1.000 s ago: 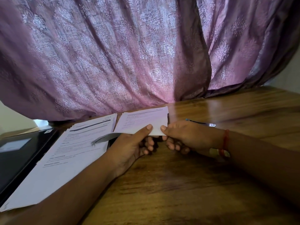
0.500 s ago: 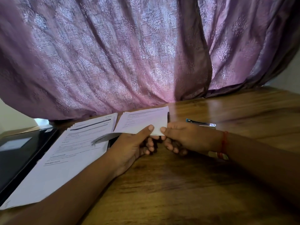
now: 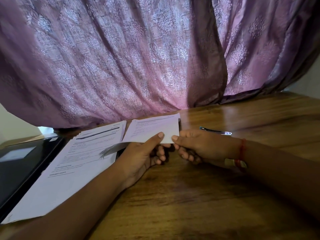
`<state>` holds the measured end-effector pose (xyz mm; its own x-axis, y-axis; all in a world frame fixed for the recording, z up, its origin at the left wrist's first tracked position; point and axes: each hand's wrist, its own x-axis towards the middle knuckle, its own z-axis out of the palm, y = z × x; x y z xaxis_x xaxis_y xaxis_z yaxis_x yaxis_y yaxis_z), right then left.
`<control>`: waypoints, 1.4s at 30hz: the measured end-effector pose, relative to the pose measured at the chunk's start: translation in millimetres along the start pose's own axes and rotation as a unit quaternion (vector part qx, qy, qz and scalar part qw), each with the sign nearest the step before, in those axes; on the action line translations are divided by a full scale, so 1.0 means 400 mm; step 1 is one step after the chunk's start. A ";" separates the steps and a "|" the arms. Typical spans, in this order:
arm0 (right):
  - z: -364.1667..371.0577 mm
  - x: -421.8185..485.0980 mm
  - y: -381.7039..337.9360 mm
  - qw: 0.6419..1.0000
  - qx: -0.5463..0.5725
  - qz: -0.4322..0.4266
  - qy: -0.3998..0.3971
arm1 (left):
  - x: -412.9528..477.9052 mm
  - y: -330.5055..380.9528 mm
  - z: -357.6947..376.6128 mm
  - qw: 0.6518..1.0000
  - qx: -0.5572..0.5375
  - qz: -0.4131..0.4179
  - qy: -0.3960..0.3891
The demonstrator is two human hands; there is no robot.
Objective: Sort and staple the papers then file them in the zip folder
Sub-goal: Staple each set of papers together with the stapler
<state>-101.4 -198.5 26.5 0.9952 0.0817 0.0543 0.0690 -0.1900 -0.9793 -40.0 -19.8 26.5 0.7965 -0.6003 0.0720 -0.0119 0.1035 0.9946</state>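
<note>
White printed sheets are in both hands at the middle of the wooden table (image 3: pixel 207 196). Left hand (image 3: pixel 143 158): thumb lies flat on top of the held papers (image 3: pixel 154 129), fingers curled beneath them, so it grips the near edge. Right hand (image 3: pixel 195 146): thumb and fingers pinch the same near edge at its right corner, just beside the left thumb. Held papers are lifted at the near edge and tilt away toward the curtain (image 3: pixel 121 58); a fan of loose sheet edges shows under the left hand. To the left, a larger paper stack (image 3: pixel 65 174) lies flat on the table, its far sheets slightly offset. Left of that stack, a dark zip folder (image 3: pixel 19 163) lies flat with a pale label on it, partly under the stack. A stapler (image 3: pixel 215 131), metal with a teal end, lies on the table just beyond the right hand. Red thread is tied round the right wrist.
</note>
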 end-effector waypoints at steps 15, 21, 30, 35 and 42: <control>-0.008 -0.001 0.001 1.000 0.003 0.001 -0.023 | -0.002 0.002 -0.007 0.999 0.042 -0.019 -0.014; -0.016 -0.005 -0.001 0.994 0.083 0.039 -0.058 | -0.001 0.001 -0.007 0.999 0.031 -0.027 -0.010; -0.007 -0.002 0.001 0.997 0.057 0.046 -0.028 | -0.001 -0.002 -0.007 0.998 0.049 -0.015 -0.025; -0.008 -0.001 0.005 0.998 0.045 0.031 -0.042 | -0.003 0.001 -0.007 0.998 0.049 -0.018 -0.029; 0.001 0.005 0.006 0.999 0.006 0.008 -0.038 | -0.003 0.004 -0.008 0.998 0.053 -0.024 -0.026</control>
<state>-99.4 -198.6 24.1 0.9878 0.1536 0.0238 0.0517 -0.1803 -0.9822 -39.1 -16.3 27.8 0.7651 -0.6434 0.0245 -0.0398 -0.0093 0.9992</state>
